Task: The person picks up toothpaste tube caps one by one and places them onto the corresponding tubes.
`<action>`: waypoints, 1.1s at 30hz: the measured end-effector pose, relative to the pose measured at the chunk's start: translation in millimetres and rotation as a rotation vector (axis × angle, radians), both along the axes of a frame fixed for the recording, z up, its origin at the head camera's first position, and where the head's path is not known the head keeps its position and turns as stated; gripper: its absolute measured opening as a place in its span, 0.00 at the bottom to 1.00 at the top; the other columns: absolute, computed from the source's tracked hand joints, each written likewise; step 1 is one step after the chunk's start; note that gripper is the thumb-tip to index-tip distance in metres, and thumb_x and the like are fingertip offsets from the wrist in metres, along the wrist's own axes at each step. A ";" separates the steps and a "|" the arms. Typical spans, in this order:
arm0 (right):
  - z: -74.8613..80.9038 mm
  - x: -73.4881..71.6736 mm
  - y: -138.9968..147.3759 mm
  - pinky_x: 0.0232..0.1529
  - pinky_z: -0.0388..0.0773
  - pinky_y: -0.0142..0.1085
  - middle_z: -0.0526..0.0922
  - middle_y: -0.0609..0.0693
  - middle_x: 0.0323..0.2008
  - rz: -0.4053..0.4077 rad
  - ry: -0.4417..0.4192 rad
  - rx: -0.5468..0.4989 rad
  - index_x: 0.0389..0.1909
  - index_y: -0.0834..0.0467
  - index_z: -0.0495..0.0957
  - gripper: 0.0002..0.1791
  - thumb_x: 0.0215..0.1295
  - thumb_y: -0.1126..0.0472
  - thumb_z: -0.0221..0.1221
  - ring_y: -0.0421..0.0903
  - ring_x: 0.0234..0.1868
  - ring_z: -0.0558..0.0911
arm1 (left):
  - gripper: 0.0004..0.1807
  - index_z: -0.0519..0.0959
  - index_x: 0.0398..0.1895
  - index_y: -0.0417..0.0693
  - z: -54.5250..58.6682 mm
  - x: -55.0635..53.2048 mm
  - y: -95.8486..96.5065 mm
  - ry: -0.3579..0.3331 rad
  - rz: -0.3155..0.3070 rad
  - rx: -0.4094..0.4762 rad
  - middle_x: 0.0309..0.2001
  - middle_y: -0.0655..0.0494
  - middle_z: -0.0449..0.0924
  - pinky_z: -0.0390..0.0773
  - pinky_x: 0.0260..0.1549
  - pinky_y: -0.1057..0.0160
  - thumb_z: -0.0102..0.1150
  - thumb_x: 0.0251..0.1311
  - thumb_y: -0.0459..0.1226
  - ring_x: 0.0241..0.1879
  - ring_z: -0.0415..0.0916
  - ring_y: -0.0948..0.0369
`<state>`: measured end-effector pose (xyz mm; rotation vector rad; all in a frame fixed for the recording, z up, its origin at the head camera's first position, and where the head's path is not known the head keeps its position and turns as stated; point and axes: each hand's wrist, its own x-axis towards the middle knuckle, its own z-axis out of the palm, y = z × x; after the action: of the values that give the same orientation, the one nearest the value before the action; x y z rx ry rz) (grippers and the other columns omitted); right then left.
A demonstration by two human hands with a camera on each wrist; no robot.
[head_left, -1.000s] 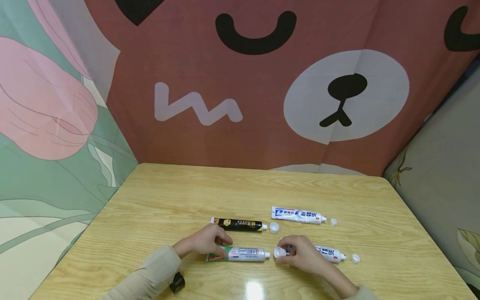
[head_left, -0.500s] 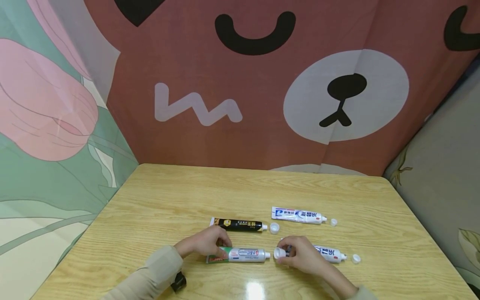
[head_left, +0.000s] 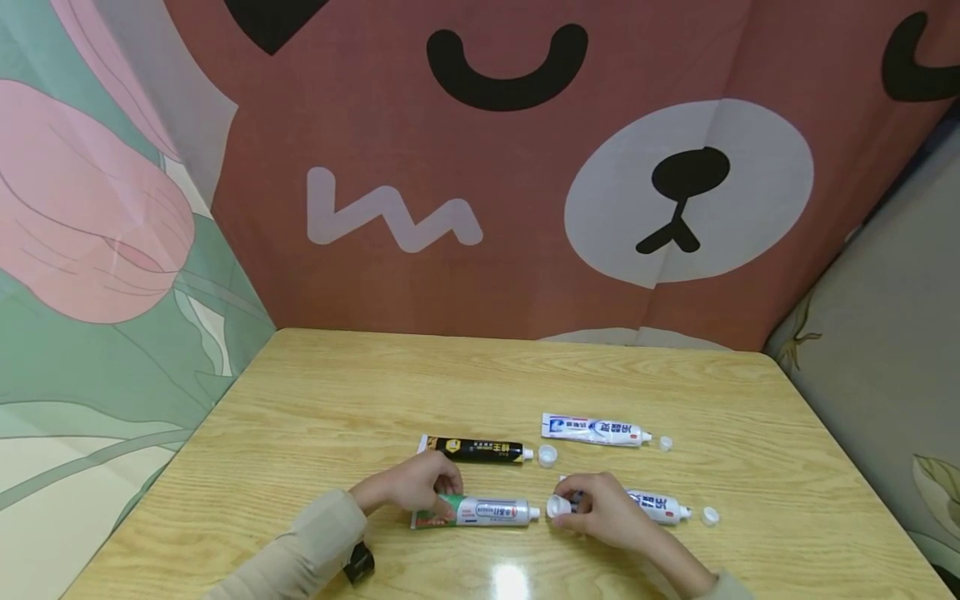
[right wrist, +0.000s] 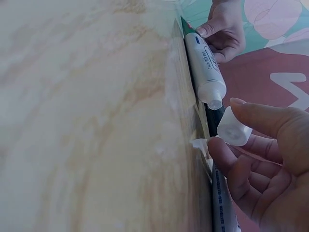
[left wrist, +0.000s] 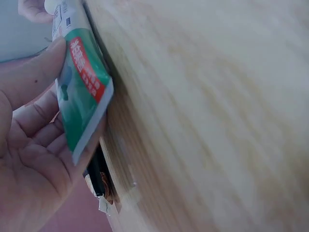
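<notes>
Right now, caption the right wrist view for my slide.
Right hand pinches a white cap; left hand holds an uncapped toothpaste tube.

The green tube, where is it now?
In the head view, the green tube is low in the middle: flat end in the left hand, black tube just beyond, right hand to the right.

The person's left arm point(head_left: 300, 546), in a beige fabric sleeve cuffed near the wrist, slants in from the lower left; its bare left hand point(head_left: 416, 483) pinches, thumb set opposite bent fingers. The right forearm point(head_left: 675, 558), bare beyond a beige fabric cuff point(head_left: 723, 587), reaches in from the lower right, and the bare right hand point(head_left: 603, 507) pinches too, its remaining fingers curled toward the palm.
</notes>
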<state>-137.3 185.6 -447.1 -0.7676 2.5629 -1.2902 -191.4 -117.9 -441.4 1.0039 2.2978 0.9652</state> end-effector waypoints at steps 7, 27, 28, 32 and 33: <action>0.0 -0.8 1.2 0.16 0.72 0.31 0.81 0.48 0.32 -0.004 -0.045 -0.019 0.37 0.59 0.79 0.14 0.51 0.56 0.66 0.34 0.17 0.74 | 0.07 0.81 0.29 0.40 -3.6 -3.0 -5.0 -0.104 0.022 0.114 0.26 0.57 0.79 0.75 0.27 0.68 0.65 0.44 0.25 0.24 0.72 0.67; 2.1 0.0 -0.9 0.18 0.73 0.31 0.80 0.47 0.25 -0.039 -0.040 -0.081 0.41 0.62 0.77 0.18 0.50 0.58 0.66 0.36 0.20 0.75 | 0.07 0.81 0.34 0.37 -1.2 -6.7 -11.6 -0.249 0.105 0.222 0.30 0.52 0.80 0.77 0.29 0.64 0.59 0.50 0.24 0.27 0.76 0.62; 2.1 -0.1 -1.3 0.18 0.73 0.31 0.80 0.47 0.25 -0.041 -0.037 -0.083 0.41 0.62 0.77 0.18 0.50 0.58 0.66 0.36 0.20 0.75 | 0.07 0.81 0.34 0.37 -1.1 -6.5 -11.2 -0.251 0.106 0.221 0.30 0.52 0.80 0.77 0.28 0.64 0.59 0.50 0.24 0.27 0.76 0.61; 2.4 0.0 -3.5 0.20 0.74 0.31 0.81 0.49 0.27 -0.045 -0.035 -0.087 0.42 0.63 0.77 0.19 0.50 0.58 0.66 0.37 0.23 0.76 | 0.08 0.81 0.34 0.39 -0.1 -6.0 -9.4 -0.259 0.120 0.217 0.31 0.52 0.81 0.77 0.28 0.64 0.59 0.50 0.24 0.27 0.76 0.60; 2.6 0.3 -4.3 0.20 0.74 0.31 0.81 0.49 0.28 -0.043 -0.034 -0.092 0.42 0.63 0.77 0.19 0.50 0.58 0.66 0.37 0.23 0.77 | 0.08 0.81 0.34 0.39 0.0 -6.1 -9.0 -0.260 0.123 0.215 0.31 0.52 0.81 0.77 0.28 0.64 0.59 0.50 0.24 0.28 0.76 0.60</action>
<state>-137.0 181.4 -444.5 -0.7038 2.5214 -1.4306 -197.5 -126.9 -441.4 0.7708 2.0912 1.3326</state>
